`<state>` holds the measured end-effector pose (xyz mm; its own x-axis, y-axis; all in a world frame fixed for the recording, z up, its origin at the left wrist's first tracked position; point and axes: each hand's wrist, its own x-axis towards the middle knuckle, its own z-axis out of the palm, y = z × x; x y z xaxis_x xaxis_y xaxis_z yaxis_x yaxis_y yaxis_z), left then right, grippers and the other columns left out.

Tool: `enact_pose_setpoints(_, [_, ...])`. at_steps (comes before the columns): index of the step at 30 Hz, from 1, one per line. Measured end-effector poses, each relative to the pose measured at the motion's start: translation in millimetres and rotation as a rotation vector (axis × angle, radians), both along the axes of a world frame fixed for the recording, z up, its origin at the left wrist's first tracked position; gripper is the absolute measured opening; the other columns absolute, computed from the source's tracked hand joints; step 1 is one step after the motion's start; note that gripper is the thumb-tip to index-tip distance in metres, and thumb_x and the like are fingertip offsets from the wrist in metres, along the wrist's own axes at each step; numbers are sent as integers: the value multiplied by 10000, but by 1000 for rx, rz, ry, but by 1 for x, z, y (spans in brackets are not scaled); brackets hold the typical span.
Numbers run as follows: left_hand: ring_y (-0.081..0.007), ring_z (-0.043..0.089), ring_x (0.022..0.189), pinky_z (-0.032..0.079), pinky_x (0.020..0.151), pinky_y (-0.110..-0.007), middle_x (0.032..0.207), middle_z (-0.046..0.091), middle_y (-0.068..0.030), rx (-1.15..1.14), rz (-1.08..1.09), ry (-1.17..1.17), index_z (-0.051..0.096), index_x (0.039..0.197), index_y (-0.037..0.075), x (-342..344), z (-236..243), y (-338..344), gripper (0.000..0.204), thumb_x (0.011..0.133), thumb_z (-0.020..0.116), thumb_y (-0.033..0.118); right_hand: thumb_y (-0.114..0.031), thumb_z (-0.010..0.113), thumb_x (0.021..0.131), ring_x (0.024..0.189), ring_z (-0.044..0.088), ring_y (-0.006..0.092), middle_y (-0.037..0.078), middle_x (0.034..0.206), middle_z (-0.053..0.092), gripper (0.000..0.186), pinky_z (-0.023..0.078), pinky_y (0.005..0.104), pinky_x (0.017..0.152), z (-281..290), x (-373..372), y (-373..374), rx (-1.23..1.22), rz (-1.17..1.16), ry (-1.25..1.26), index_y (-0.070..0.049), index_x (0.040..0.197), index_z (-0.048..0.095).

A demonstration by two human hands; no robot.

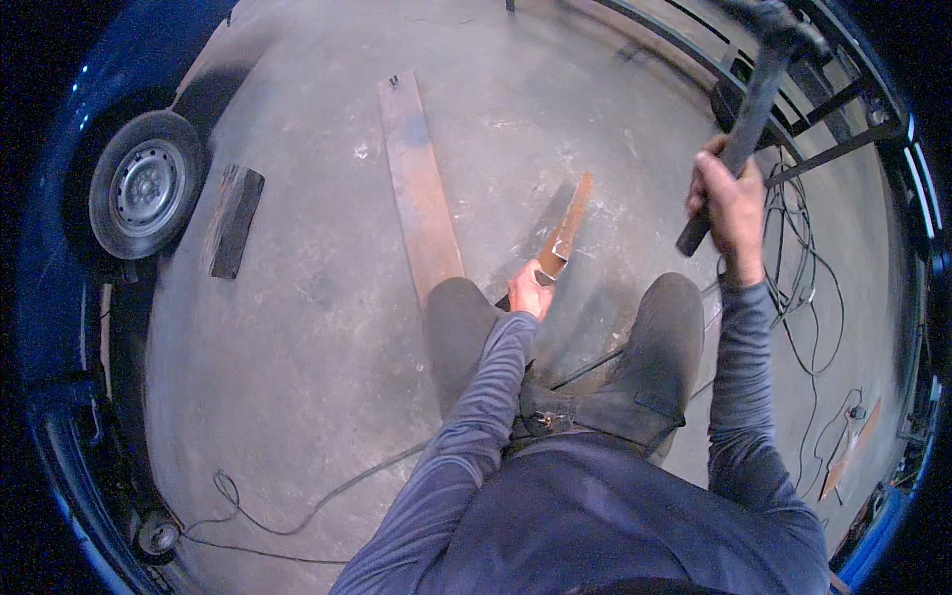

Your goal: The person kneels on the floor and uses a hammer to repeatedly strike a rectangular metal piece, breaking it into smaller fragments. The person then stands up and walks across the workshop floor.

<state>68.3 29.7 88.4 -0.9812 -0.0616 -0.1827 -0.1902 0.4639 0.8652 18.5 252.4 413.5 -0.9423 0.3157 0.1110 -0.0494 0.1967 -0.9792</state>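
My left hand [532, 290] grips the lower end of a short rusty metal piece [569, 220], flaked with white along its edge and angled away from me between my knees. My right hand [729, 203] is closed round the dark handle of a hammer [754, 104], held raised at the upper right with its head at the top of the view. A long flat rusty plank-like strip [416, 169] lies on the floor to the left of the short piece, with a small dark item at its far end.
A blue vehicle with a wheel [146, 183] stands at the left, near a dark block [235, 220]. A black metal frame [838, 139] is at upper right. Cables [793, 288] trail over the concrete floor [297, 357], and a flat board [853, 451] lies at lower right.
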Motion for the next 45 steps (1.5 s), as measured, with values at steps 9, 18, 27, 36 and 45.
enact_pose_setpoints(9, [-324, 686, 845, 520, 775, -403, 879, 693, -166, 18, 41, -84, 623, 945, 51, -5, -8, -10, 240, 738, 722, 125, -150, 600, 901, 520, 546, 137, 31, 722, 557, 170, 457, 301, 422, -176, 43, -12, -108, 80, -665, -42, 1001, 516])
enact_pose_setpoints(18, [-184, 590, 734, 494, 715, -360, 761, 608, -97, 86, 66, -116, 537, 860, 58, -3, 7, 0, 225, 726, 710, 107, -239, 570, 969, 556, 484, 74, -28, 682, 500, 148, 411, 248, 534, 99, -42, 90, 126, 110, 350, -101, 915, 559])
enact_pose_setpoints(27, [-152, 565, 735, 488, 687, -354, 768, 630, -120, 27, 1, -63, 558, 879, 46, -3, 10, 17, 247, 745, 744, 136, -144, 595, 872, 694, 654, 218, 106, 794, 642, 394, 544, 387, 651, -227, 22, 8, 318, 348, -464, 3, 1238, 580])
enact_pose_setpoints(36, [-355, 704, 963, 532, 825, -422, 967, 712, -199, -12, 38, -9, 645, 1015, 35, -15, 24, -26, 312, 756, 753, 172, -160, 663, 899, 481, 520, 116, 5, 648, 525, 188, 457, 299, 428, 4, -16, -14, -121, 171, 29, -49, 993, 545])
enact_pose_setpoints(45, [-361, 703, 952, 531, 825, -417, 930, 723, -195, -262, -129, -140, 674, 937, 24, -25, 16, -48, 303, 690, 778, 164, -142, 639, 871, 473, 520, 136, 12, 656, 538, 125, 446, 348, 410, -179, 62, -28, -124, -61, -583, -75, 924, 547])
